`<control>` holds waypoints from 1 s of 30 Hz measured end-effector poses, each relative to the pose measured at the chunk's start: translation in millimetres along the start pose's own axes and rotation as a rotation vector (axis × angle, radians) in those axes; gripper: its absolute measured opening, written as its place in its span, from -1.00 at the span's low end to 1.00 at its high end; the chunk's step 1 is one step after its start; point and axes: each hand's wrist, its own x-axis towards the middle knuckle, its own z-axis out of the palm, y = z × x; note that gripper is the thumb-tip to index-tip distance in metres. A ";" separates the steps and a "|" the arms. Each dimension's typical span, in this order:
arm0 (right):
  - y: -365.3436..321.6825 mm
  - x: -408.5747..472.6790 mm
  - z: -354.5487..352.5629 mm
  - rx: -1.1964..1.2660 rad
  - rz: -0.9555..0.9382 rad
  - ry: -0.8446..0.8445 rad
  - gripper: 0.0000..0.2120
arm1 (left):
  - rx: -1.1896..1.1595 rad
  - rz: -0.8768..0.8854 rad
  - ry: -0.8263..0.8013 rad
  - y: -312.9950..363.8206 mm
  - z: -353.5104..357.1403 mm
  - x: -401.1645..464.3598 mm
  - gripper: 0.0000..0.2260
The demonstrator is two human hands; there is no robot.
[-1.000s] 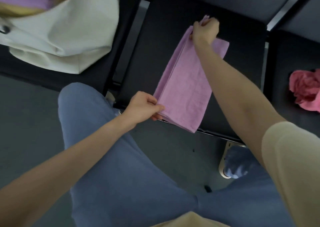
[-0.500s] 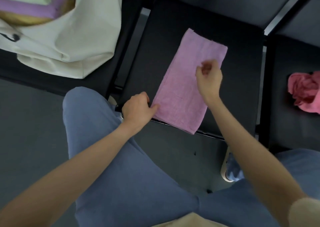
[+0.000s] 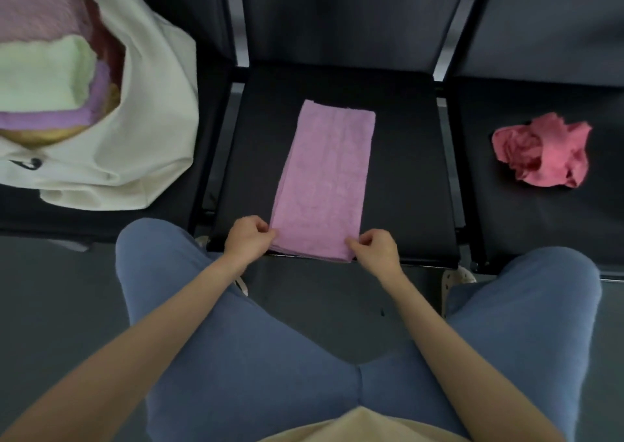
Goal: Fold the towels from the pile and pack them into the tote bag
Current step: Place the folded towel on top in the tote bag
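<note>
Fingers of both hands — left [image 3: 248, 240], right [image 3: 376, 249] — curl and pinch the near corners of the purple towel [image 3: 324, 178], which lies folded lengthwise on the middle seat [image 3: 412, 178].

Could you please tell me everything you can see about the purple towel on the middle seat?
The purple towel is soft, terry-looking cloth, folded into a long narrow strip of stacked layers. It lies flat on the black middle seat, its near end at the seat's front edge. The left hand pinches its near left corner, and the right hand pinches its near right corner.
</note>
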 end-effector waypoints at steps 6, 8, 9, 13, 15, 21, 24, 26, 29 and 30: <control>-1.5 -30.1 -38.5 0.301 0.076 -0.103 -0.83 | -0.397 -0.179 -0.221 11.0 -2.1 -48.3 -0.90; 1.5 -40.3 -49.1 0.400 0.071 -0.116 -0.82 | -0.506 -0.192 -0.217 15.7 -4.8 -62.7 -0.88; 2.5 -42.6 -53.8 0.454 0.069 -0.137 -0.83 | -0.556 -0.189 -0.218 18.2 -6.8 -66.2 -0.86; -0.4 -30.6 -63.1 0.787 0.200 -0.277 -0.88 | -0.855 -0.234 -0.296 36.3 -18.2 -64.3 -0.90; -8.7 -17.2 -63.7 1.033 0.338 -0.297 -0.88 | -1.088 -0.298 -0.348 47.3 -22.3 -54.6 -0.87; -44.3 20.6 -61.8 1.292 0.510 -0.258 -0.91 | -1.468 -0.392 -0.315 70.1 -16.8 -13.2 -0.76; -52.8 34.3 -57.6 1.253 0.516 -0.243 -0.83 | -1.450 -0.391 -0.245 73.6 -5.3 5.2 -0.80; -53.3 41.4 -51.3 1.224 0.529 -0.200 -0.76 | -1.403 -0.389 -0.179 72.0 3.6 13.8 -0.85; -48.7 46.5 -39.9 1.106 0.453 -0.096 -0.68 | -1.342 -0.320 -0.116 65.3 14.1 18.3 -0.87; -46.3 45.6 -35.8 1.007 0.390 -0.072 -0.67 | -1.283 -0.266 -0.109 62.2 16.5 18.7 -0.86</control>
